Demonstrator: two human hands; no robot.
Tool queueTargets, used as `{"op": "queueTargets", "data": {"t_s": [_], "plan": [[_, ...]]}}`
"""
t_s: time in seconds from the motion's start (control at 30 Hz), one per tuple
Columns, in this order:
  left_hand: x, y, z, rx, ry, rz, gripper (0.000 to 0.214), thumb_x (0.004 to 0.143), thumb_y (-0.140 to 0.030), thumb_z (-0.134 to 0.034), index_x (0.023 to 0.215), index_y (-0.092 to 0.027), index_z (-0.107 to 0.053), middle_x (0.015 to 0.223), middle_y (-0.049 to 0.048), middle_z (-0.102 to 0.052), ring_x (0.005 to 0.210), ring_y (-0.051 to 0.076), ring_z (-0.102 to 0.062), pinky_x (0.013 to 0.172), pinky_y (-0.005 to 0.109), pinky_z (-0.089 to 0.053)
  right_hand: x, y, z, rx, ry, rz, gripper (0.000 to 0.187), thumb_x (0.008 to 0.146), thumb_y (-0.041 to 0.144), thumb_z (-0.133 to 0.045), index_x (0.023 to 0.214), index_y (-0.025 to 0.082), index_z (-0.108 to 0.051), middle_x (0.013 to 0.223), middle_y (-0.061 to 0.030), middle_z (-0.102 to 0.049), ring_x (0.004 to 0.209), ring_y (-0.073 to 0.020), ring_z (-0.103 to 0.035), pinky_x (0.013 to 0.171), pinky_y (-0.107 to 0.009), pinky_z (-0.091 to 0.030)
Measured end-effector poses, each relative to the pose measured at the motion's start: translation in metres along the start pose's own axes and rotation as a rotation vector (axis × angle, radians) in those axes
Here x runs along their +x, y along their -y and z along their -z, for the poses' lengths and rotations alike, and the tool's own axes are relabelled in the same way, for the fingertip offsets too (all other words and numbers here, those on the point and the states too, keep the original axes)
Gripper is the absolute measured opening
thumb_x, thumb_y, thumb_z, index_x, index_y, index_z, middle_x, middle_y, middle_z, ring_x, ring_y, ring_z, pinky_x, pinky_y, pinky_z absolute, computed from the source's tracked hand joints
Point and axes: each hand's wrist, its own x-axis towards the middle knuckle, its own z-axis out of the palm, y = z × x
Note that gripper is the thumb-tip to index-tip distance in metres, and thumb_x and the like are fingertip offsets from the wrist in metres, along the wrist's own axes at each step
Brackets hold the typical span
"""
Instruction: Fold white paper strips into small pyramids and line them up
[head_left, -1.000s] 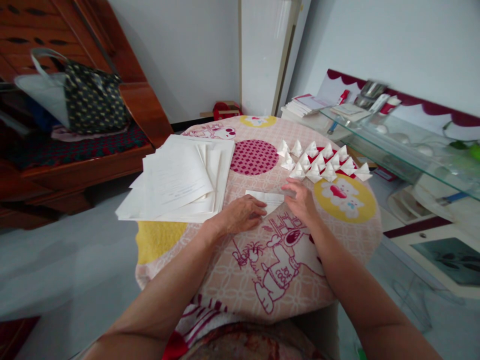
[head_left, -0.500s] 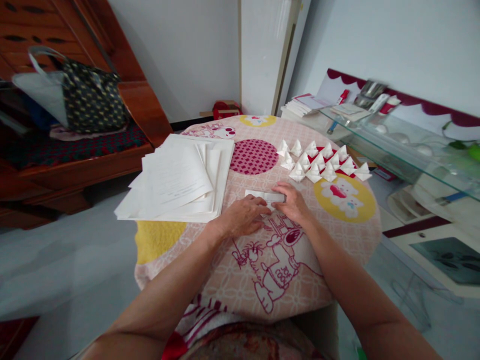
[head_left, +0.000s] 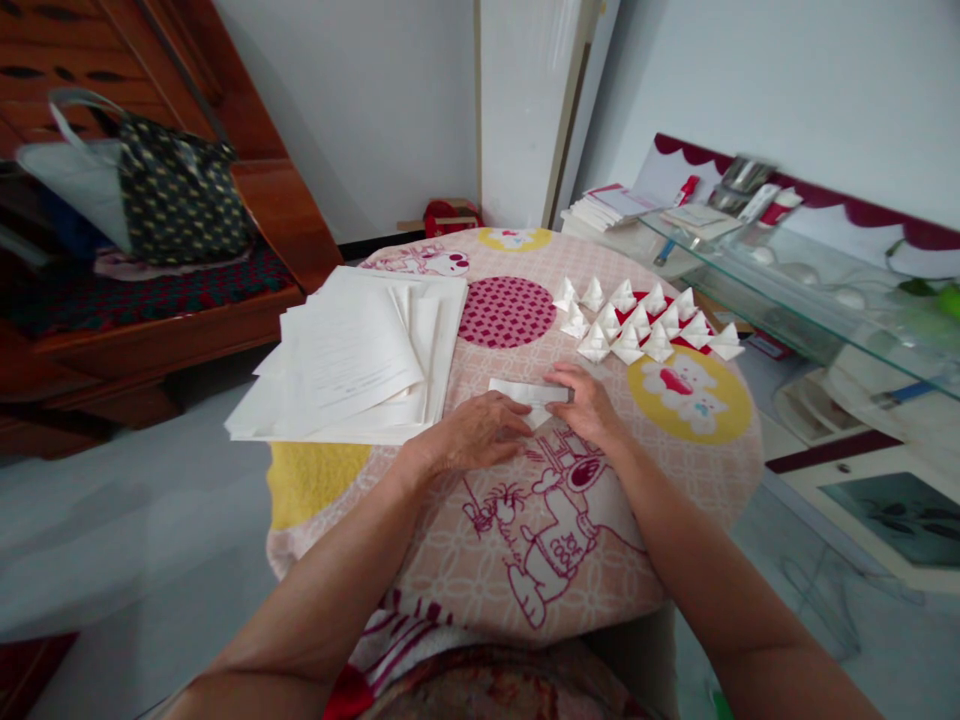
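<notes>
A small white folded paper lies on the patterned tablecloth before me, with a long straight top band and a point towards me. My left hand is closed at its lower left side, curled fingertips on the paper; its thumb is mostly hidden. On the other end, my right hand grips the paper's right edge between thumb and fingers. Just beyond the right hand stand several folded paper boats in rows. A stack of loose white sheets, some with print, lies left of my left hand.
The round table wears a pink cloth with cartoon figures. At the right is a glass-topped cabinet holding papers, a metal cup and other items. A wooden bench with a dotted bag stands at the left.
My left hand has slid slightly left, baring more of the folded paper's lower part. My right hand stays at the right edge. The boats and sheets have not moved.
</notes>
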Motion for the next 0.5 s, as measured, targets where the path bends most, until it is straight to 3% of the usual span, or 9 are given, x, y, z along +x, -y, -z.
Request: {"op": "queueTargets", "data": {"t_s": [0.2,0.5], "plan": [[0.002,-0.002,0.002,-0.001,0.043,0.008,0.022,0.091,-0.020,-0.067,0.105,-0.026,-0.082,0.136,0.0075,-0.070,0.125,0.028,-0.063,0.107,0.044,-0.049,-0.002,-0.004,0.001,-0.035,0.029,0.031,0.041,0.075,0.005,-0.068,0.111,0.022,-0.078,0.139,-0.0107,-0.066,0.128,-0.0290,-0.062,0.112,-0.050,-0.048],[0.003,-0.003,0.001,0.036,0.047,0.010,0.023,0.091,-0.019,-0.065,0.103,-0.028,-0.083,0.138,0.0052,-0.069,0.120,0.027,-0.064,0.105,0.043,-0.049,-0.005,0.007,-0.006,-0.087,-0.005,0.118,0.027,0.084,0.015,-0.069,0.108,0.023,-0.079,0.132,-0.0119,-0.068,0.124,-0.0301,-0.062,0.112,-0.052,-0.048]]}}
